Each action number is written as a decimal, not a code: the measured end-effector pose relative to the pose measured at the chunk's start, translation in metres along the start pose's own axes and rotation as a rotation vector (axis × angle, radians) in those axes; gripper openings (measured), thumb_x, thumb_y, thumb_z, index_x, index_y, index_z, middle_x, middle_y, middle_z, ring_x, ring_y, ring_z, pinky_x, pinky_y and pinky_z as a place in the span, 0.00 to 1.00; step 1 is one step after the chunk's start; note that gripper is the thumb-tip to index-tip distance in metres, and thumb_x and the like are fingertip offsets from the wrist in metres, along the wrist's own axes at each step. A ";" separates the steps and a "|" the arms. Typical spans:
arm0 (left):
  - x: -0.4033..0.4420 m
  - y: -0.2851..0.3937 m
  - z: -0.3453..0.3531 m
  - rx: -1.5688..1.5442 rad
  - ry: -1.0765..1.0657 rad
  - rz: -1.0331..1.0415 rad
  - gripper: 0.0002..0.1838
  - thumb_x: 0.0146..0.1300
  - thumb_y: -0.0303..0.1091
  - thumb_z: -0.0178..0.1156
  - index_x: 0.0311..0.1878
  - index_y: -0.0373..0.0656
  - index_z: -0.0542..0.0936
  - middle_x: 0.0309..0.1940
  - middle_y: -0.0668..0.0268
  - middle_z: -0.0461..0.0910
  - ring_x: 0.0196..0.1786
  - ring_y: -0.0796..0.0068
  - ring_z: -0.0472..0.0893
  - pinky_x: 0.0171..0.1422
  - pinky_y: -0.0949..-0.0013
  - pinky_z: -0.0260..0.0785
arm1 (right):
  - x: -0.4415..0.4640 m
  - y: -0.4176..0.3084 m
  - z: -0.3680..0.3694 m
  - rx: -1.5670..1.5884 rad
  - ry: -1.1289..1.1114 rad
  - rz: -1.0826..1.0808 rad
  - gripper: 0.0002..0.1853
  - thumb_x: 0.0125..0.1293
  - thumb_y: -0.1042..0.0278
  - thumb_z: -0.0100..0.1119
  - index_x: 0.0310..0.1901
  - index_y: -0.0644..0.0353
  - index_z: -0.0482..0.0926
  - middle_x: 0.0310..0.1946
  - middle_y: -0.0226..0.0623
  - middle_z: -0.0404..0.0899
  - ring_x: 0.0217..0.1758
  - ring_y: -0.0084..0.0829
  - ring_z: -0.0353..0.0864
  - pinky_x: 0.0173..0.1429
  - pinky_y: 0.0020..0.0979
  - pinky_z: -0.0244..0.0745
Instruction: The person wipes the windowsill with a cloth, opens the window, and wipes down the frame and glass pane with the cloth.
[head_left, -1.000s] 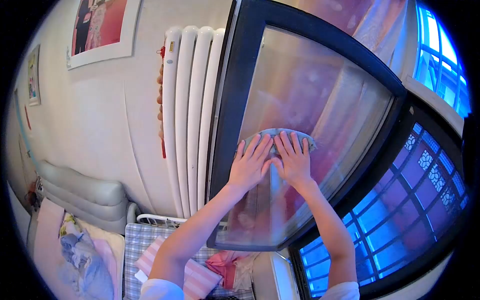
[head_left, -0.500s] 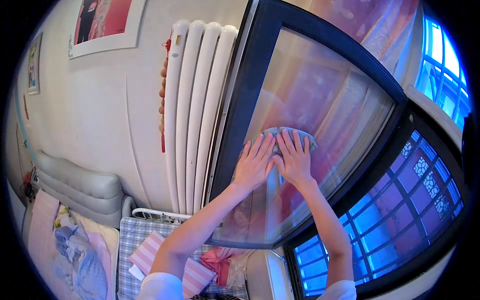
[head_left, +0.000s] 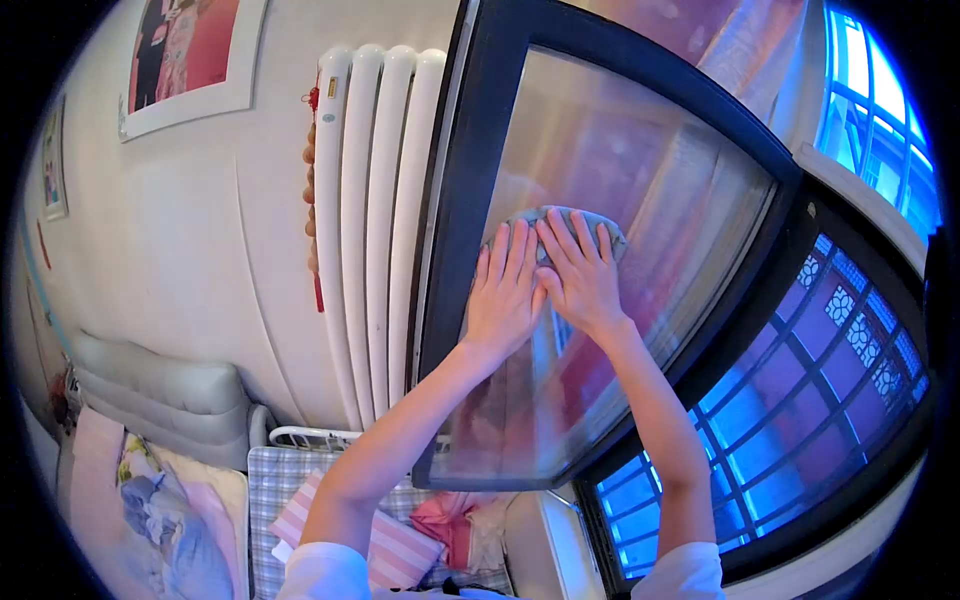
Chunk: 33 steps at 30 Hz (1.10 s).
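My left hand (head_left: 503,300) and my right hand (head_left: 583,285) lie flat side by side on a grey-blue cloth (head_left: 534,215), pressing it against the glass pane (head_left: 640,150). Fingers on both hands are stretched out and point upward, with the thumbs close together. Most of the cloth is hidden beneath them; its top edge shows above the fingertips. The pane sits in a dark window sash (head_left: 480,130) that stands swung open into the room. Pinkish curtains show through and in the glass.
A white radiator (head_left: 385,230) with a hanging beaded string (head_left: 310,200) stands left of the sash. Below are a checked bed (head_left: 265,500), a striped pink cloth (head_left: 400,550) and a grey headboard (head_left: 165,380). A barred window (head_left: 790,400) is on the right.
Both hands have slid upward on the glass, taking the cloth with them. The whole view has shifted slightly, with the radiator and sash now farther left.
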<state>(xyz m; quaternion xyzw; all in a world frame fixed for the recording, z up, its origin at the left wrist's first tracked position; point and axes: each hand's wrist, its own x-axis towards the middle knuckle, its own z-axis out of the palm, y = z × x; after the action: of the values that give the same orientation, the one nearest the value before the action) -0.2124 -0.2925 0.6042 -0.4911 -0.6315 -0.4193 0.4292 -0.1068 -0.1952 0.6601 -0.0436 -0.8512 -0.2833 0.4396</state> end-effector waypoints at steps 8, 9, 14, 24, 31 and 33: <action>-0.001 -0.006 0.005 -0.017 -0.024 0.048 0.35 0.68 0.43 0.49 0.74 0.37 0.56 0.76 0.54 0.52 0.78 0.51 0.50 0.77 0.46 0.44 | 0.001 0.004 -0.002 -0.005 0.008 -0.008 0.30 0.70 0.46 0.46 0.70 0.47 0.66 0.74 0.27 0.59 0.78 0.34 0.53 0.79 0.46 0.38; -0.002 -0.007 0.005 -0.015 -0.038 0.060 0.36 0.68 0.44 0.50 0.74 0.36 0.55 0.76 0.51 0.51 0.78 0.48 0.49 0.77 0.43 0.40 | -0.001 0.003 -0.001 -0.009 0.007 0.001 0.30 0.70 0.46 0.46 0.70 0.47 0.66 0.74 0.27 0.59 0.78 0.34 0.52 0.79 0.46 0.38; -0.005 -0.009 0.004 0.015 -0.084 0.086 0.35 0.68 0.44 0.50 0.74 0.38 0.56 0.76 0.54 0.52 0.78 0.50 0.49 0.77 0.44 0.41 | -0.012 0.000 0.007 0.002 0.022 0.034 0.30 0.69 0.46 0.46 0.70 0.47 0.66 0.74 0.28 0.58 0.78 0.34 0.52 0.79 0.47 0.36; -0.033 -0.009 0.006 0.063 -0.171 0.111 0.33 0.66 0.45 0.53 0.74 0.46 0.61 0.76 0.67 0.56 0.78 0.63 0.52 0.77 0.50 0.46 | -0.052 -0.010 0.023 0.036 -0.040 0.093 0.31 0.69 0.46 0.46 0.71 0.47 0.65 0.75 0.30 0.57 0.79 0.36 0.49 0.78 0.48 0.35; -0.061 -0.011 0.018 0.123 -0.198 0.130 0.33 0.66 0.47 0.53 0.73 0.48 0.62 0.76 0.70 0.56 0.78 0.66 0.52 0.78 0.51 0.42 | -0.080 -0.018 0.035 0.051 -0.048 0.097 0.31 0.70 0.45 0.45 0.71 0.47 0.65 0.74 0.29 0.58 0.79 0.36 0.49 0.79 0.48 0.31; -0.067 -0.012 0.021 0.128 -0.202 0.172 0.34 0.66 0.46 0.54 0.72 0.43 0.63 0.74 0.60 0.57 0.76 0.56 0.53 0.75 0.43 0.46 | -0.088 -0.019 0.039 0.030 -0.041 0.090 0.31 0.70 0.44 0.45 0.71 0.47 0.65 0.74 0.29 0.58 0.79 0.36 0.49 0.79 0.48 0.31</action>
<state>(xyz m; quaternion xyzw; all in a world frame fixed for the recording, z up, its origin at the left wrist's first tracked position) -0.2170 -0.2918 0.5331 -0.5547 -0.6524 -0.2885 0.4283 -0.0878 -0.1760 0.5662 -0.0810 -0.8614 -0.2495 0.4350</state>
